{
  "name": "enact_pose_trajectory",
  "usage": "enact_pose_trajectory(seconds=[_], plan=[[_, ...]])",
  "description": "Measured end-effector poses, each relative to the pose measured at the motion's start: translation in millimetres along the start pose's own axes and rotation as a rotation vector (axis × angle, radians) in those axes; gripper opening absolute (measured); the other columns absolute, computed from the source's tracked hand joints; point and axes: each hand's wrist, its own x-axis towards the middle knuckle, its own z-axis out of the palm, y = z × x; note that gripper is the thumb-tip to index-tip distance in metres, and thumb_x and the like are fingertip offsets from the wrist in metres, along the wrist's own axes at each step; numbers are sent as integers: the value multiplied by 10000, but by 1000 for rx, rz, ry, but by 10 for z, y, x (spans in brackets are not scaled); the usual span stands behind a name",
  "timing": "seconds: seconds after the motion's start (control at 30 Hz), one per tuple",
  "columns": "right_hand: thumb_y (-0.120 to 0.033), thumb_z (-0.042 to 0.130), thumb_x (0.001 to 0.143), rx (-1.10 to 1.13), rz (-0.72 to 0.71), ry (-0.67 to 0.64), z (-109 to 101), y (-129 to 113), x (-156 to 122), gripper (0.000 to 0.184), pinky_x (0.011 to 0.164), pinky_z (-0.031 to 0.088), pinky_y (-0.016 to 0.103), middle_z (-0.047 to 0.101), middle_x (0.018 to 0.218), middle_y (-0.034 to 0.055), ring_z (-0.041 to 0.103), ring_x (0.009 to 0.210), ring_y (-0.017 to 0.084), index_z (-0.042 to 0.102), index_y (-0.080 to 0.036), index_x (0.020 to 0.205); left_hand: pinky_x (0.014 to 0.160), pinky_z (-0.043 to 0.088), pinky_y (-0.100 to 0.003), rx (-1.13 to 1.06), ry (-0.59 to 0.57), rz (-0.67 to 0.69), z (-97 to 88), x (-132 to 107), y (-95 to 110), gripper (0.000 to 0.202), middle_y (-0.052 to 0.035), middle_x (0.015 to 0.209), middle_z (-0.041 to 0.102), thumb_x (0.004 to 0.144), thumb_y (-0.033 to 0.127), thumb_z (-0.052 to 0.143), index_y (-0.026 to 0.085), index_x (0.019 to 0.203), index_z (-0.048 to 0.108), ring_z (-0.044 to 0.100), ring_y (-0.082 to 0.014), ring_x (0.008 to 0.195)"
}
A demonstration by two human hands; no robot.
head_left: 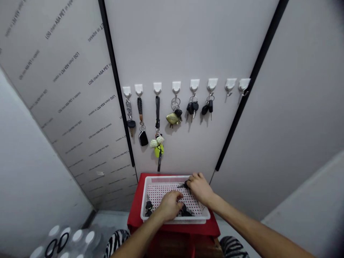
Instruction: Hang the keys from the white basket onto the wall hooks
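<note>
Both my hands are down in a white perforated basket on a red stand. My left hand has its fingers curled over dark keys near the basket's front. My right hand is closed on a dark key at the back right of the basket. Another black key bunch lies at the basket's front left. On the wall above runs a row of white hooks; several carry key sets, including one with a yellow-green charm. The two rightmost hooks are bare.
Black vertical strips divide the grey wall panels. Bottle tops with white caps stand on the floor at lower left. Zebra-striped fabric shows on either side under the red stand.
</note>
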Motion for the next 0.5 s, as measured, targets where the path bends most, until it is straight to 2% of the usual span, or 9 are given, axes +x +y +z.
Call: enact_pose_trajectory(seconds=[0.13, 0.27, 0.4, 0.5], plan=[[-123, 348, 701, 128, 3, 3, -6, -71, 4, 202, 685, 250, 307, 549, 751, 62, 426, 784, 180, 547, -156, 703, 693, 363, -241, 13, -15, -3, -17, 5, 30, 283, -42, 831, 552, 601, 189, 419, 146, 861, 521, 474, -143, 755], [-65, 333, 633, 376, 14, 2, 122, -145, 17, 234, 655, 294, 228, 520, 784, 49, 434, 752, 133, 524, -155, 734, 761, 336, -260, -2, 15, -19, -44, -20, 66, 348, -63, 928, 521, 593, 177, 422, 139, 933, 483, 454, -166, 846], [-30, 332, 535, 573, 66, 73, 183, -135, 0, 279, 645, 315, 208, 514, 762, 49, 434, 726, 125, 509, -137, 721, 848, 275, -242, -79, 118, -23, -61, -28, 60, 469, -67, 1071, 434, 583, 144, 429, 134, 1050, 387, 380, -154, 974], [-38, 340, 513, 707, 45, 121, 72, -131, -45, 259, 610, 329, 202, 514, 684, 31, 437, 650, 113, 504, -137, 686, 865, 259, -240, -134, 233, 7, -84, -5, 86, 443, -62, 1071, 434, 593, 146, 428, 130, 1035, 402, 364, -146, 989]])
